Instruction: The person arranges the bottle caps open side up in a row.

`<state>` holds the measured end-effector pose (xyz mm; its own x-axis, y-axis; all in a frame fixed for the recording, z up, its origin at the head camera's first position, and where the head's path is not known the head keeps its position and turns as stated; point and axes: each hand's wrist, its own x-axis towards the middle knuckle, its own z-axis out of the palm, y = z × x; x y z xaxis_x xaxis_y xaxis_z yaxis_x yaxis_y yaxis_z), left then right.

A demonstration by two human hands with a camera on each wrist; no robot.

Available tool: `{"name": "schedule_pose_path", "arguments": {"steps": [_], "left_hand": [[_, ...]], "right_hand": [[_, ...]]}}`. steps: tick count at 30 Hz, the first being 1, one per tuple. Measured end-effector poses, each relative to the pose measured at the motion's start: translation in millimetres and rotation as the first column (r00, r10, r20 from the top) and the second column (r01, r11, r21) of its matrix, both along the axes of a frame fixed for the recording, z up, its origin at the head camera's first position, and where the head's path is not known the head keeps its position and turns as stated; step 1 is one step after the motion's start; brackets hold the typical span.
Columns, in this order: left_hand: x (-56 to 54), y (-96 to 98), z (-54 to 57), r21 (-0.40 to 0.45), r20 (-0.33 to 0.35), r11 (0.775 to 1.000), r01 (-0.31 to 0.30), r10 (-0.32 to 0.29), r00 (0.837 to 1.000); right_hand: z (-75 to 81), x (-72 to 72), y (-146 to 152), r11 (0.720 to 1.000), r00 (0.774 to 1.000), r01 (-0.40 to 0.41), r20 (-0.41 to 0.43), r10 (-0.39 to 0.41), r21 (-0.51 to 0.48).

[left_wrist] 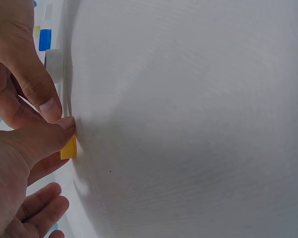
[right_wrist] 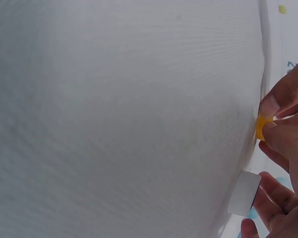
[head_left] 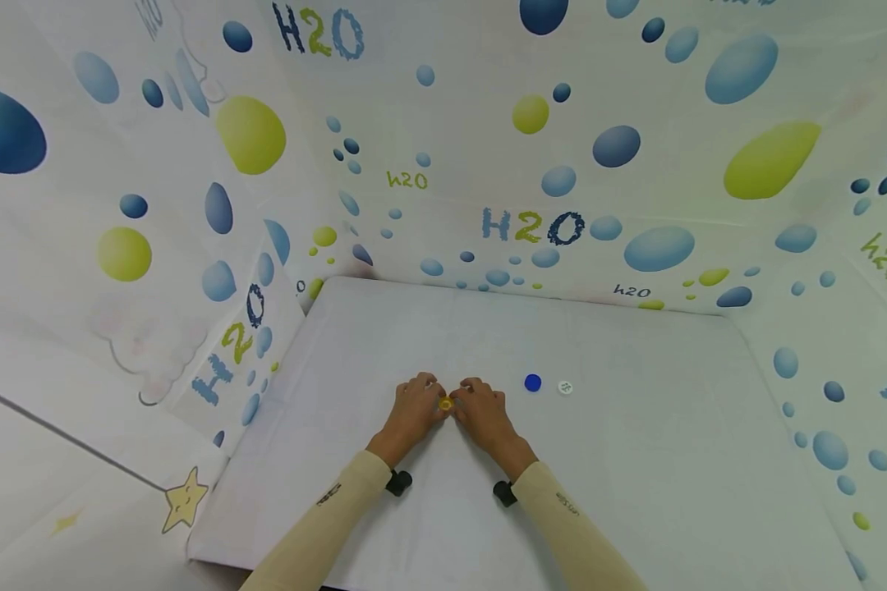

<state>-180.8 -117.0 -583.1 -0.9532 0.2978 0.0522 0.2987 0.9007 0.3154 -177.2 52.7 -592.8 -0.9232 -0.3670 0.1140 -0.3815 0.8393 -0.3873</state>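
A small round yellow piece (head_left: 446, 404), resembling a cap, lies between the two hands just at the white surface. Thumb and fingers of the left hand (head_left: 415, 408) pinch it from one side. From the other side the right hand (head_left: 485, 414) pinches it, thumb tip close to the left thumb. Both wrist views show the yellow side of the piece (left_wrist: 68, 148), partly covered by fingers. Beyond the right hand lie a blue disc (head_left: 532, 382) and a white disc (head_left: 565, 387) with cross-shaped markings, neither touched in the head view.
The white-covered table (head_left: 673, 460) spreads around the hands. Patterned sheets with blue and green dots form the back wall (head_left: 473, 148) and sides. Near the right fingers, the right wrist view has a white-sided round piece (right_wrist: 244, 193) with a dark edge.
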Motion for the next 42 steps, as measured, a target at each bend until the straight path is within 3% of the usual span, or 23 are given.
{"name": "schedule_pose_path", "arguments": {"steps": [16, 25, 32, 36, 42], "left_hand": [[-0.8, 0.8, 2.2, -0.005, -0.003, 1.000, 0.009, -0.009, 1.000], [-2.0, 3.8, 0.0, 0.020, 0.013, 1.000, 0.016, -0.016, 1.000], [-0.8, 10.2, 5.4, 0.056, 0.028, 0.998, 0.037, -0.038, 0.999], [-0.1, 15.9, 7.9, 0.050, 0.046, 0.998, 0.036, -0.038, 0.998], [0.4, 26.2, 9.7, -0.007, 0.062, 0.998, 0.054, -0.054, 0.997]], "right_hand": [[-0.4, 0.1, 2, 1.000, 1.000, 0.011, 0.003, -0.011, -0.015], [2.3, 0.3, 5, 0.999, 0.999, 0.025, 0.032, -0.024, -0.039], [7.5, 2.6, 10, 0.995, 0.999, 0.037, 0.039, -0.034, -0.087], [8.4, 3.5, 17, 0.992, 0.998, 0.051, 0.054, -0.045, -0.111], [6.7, 2.9, 30, 0.994, 0.996, 0.085, 0.039, -0.082, -0.069]]}}
